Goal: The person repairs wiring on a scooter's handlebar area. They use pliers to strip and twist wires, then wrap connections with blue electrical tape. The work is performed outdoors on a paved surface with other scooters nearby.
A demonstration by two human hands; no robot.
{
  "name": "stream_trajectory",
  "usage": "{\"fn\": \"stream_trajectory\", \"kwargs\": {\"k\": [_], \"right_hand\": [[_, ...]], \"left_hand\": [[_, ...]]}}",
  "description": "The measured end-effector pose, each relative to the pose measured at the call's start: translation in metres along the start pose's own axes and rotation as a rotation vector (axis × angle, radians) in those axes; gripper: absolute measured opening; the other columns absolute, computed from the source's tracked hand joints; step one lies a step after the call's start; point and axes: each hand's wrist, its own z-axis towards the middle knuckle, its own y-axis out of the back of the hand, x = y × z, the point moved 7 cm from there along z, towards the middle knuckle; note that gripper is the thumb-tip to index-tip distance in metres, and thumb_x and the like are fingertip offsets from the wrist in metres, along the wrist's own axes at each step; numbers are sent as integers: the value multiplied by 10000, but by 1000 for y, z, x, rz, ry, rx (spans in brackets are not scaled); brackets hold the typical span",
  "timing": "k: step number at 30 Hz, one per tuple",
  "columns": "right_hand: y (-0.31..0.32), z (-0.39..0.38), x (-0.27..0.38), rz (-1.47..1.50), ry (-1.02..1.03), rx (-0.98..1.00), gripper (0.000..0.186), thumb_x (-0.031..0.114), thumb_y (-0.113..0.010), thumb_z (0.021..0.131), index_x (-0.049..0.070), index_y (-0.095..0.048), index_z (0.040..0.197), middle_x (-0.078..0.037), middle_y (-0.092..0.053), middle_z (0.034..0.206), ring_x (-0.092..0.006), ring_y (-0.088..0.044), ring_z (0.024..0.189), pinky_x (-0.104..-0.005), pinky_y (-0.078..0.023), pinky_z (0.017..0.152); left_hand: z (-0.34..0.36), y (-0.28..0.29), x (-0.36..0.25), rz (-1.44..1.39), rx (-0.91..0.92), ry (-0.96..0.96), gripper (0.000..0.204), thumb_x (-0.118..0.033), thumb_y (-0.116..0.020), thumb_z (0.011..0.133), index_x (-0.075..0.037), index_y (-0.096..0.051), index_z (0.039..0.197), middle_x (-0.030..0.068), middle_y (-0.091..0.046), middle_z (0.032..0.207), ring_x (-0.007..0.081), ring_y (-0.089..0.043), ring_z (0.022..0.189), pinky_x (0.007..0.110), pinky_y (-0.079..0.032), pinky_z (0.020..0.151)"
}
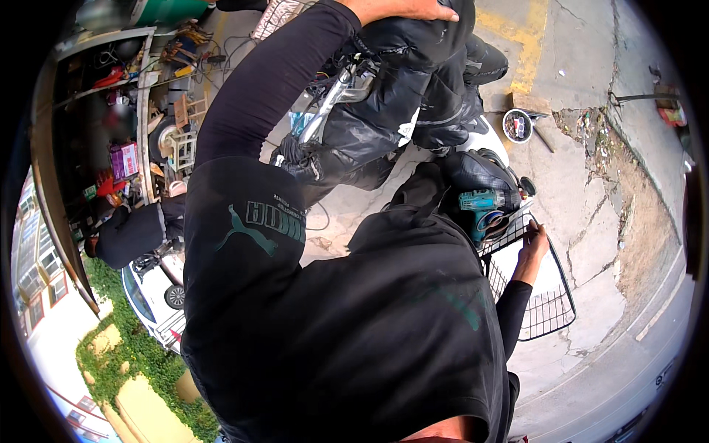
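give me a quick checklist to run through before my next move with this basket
1. Right hand at the wire basket: ok, fingers at its rim; how firmly they hold, cannot tell.
2. Left hand placed: ok, on the black padded cover, though partly cut off by the picture's top edge.
3. Teal drill well away from the basket: not ok, it lies close by the basket's edge.
4. Basket fastened: cannot tell, no fixing shows clearly.
5. White bucket clear of the right hand: ok, it stands apart on the ground.
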Motion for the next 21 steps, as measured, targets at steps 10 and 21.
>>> {"fn": "stream_trajectory", "kwargs": {"k": [10, 21], "right_hand": [[-26, -32, 9, 90, -105, 52, 428, 520, -423, 1056, 163, -498, 833, -9, -494, 660, -184, -500, 630, -392, -468, 671], [-28, -30, -5, 63, -49, -287, 452, 423, -448, 1057, 112, -487, 731, -30, -442, 543, -184, -409, 405, -339, -349, 391]], "left_hand": [[18, -52, 55, -213, 366, 556, 1162, -751, -769, 651, 66, -485, 1428, 340, -562, 1375, 431, -551, 1300, 448, -445, 1091], [11, -44, 38, -123, 343, 555, 960, -674, -795, 686, -35, -575, 1368, 261, -654, 1289, 389, -644, 1187, 432, -503, 995]]}}
